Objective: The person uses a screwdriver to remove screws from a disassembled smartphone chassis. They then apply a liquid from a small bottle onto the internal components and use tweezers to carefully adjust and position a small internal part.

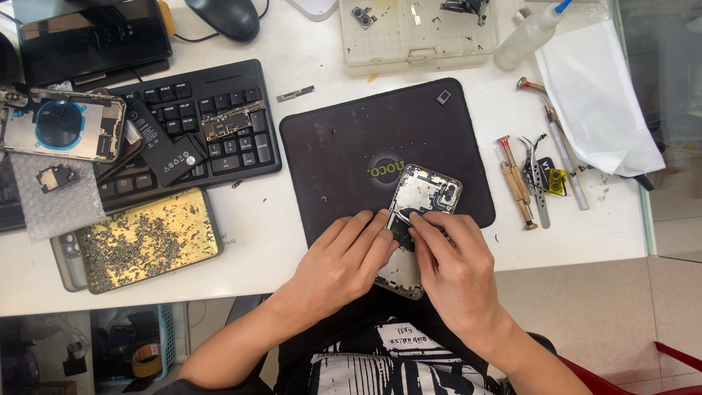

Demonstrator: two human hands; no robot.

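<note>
An opened phone housing (424, 194) lies tilted on the black work mat (344, 139), its near end hanging over the table edge. My left hand (344, 260) rests on the housing's left side, fingertips pressing near its middle. My right hand (453, 267) covers the lower right part, thumb and forefinger pinched on a small dark part (404, 229) inside the housing. The lower half of the phone is hidden under both hands.
A black keyboard (234, 150) carries a phone battery (162, 143) and a circuit board (232, 121). Another opened phone (62, 124) lies far left. A gold tray of several screws (146, 238) sits front left. Screwdrivers and tweezers (530, 179) lie right; a parts box (417, 33) and bottle (530, 33) sit behind.
</note>
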